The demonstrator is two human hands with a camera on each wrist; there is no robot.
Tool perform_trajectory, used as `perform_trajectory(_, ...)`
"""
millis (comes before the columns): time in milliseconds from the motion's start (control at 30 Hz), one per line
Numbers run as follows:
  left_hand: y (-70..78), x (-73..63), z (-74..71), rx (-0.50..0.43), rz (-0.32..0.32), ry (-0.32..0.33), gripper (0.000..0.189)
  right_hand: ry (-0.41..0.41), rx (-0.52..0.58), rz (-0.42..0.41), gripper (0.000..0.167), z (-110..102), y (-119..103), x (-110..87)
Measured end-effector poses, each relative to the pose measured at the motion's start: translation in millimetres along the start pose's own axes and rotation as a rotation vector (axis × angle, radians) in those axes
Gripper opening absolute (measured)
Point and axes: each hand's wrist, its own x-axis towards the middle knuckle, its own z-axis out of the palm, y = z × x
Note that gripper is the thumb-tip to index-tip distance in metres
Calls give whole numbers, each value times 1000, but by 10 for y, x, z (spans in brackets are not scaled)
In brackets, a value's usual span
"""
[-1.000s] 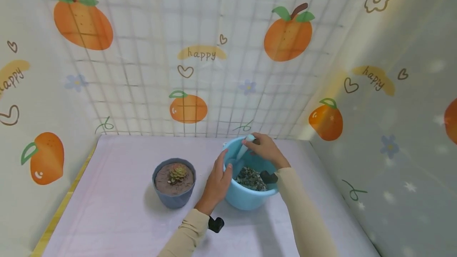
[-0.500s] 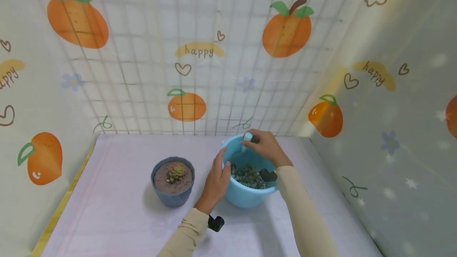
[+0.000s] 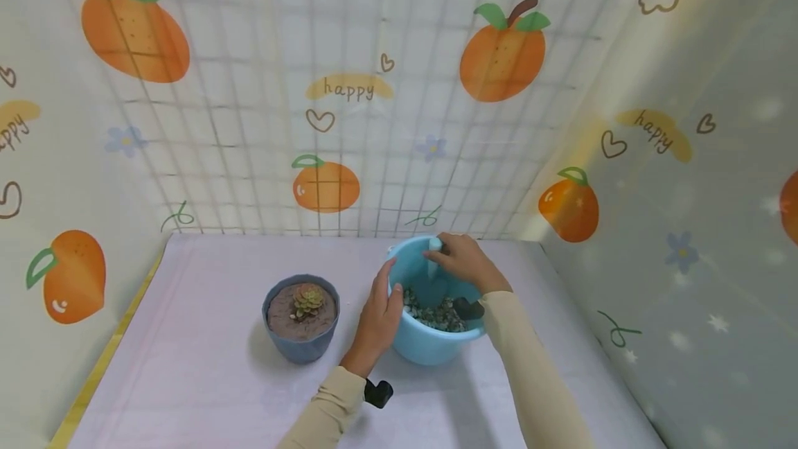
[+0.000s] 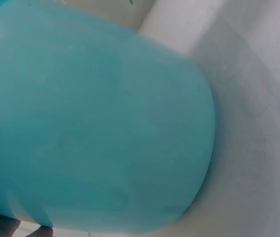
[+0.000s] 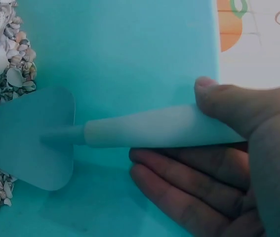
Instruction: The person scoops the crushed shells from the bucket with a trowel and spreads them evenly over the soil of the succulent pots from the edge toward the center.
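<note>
My right hand [image 3: 464,260] grips the pale handle of a light-blue trowel [image 5: 144,127] inside a light-blue bucket [image 3: 430,348]. In the right wrist view, the thumb lies along the handle and the fingers are beneath it. The blade's tip is in a heap of small shells [image 5: 4,59], which hides its edge. My left hand [image 3: 379,310] rests against the bucket's left side near the rim, its fingers fairly straight. The left wrist view shows mostly the bucket's smooth outer wall [image 4: 100,118], with fingertips [image 4: 1,226] at the lower left corner.
A blue-grey pot [image 3: 301,350] holding brown soil and a small succulent [image 3: 308,301] stands left of the bucket. A pale cloth covers the table [image 3: 206,380]. Fruit-printed curtains [image 3: 249,89] over a wire grid enclose the back and sides.
The trowel's handle has swung more upright, and its blade has come down against the shells after being tilted and raised. My left hand and the pot stay put.
</note>
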Motion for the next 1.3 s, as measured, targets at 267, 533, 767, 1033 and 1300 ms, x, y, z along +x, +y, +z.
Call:
perform_trajectory(267,13,9,5,-10,16,5,55,4,-23,26,39,-24,-23,-3)
perform_trajectory(533,-8,6,4,-28,8,-2,56,-67,48,61,41,8,-8,-14)
perform_trajectory(767,-13,0,5,-24,12,2,56,-114,107,125,38,31,-20,-36)
perform_trajectory(1033,11,-12,-1,-24,10,1,55,-160,134,186,35,51,-32,-42)
perform_trajectory(1300,-8,-14,6,-18,12,4,55,-177,176,209,33,65,-31,-58)
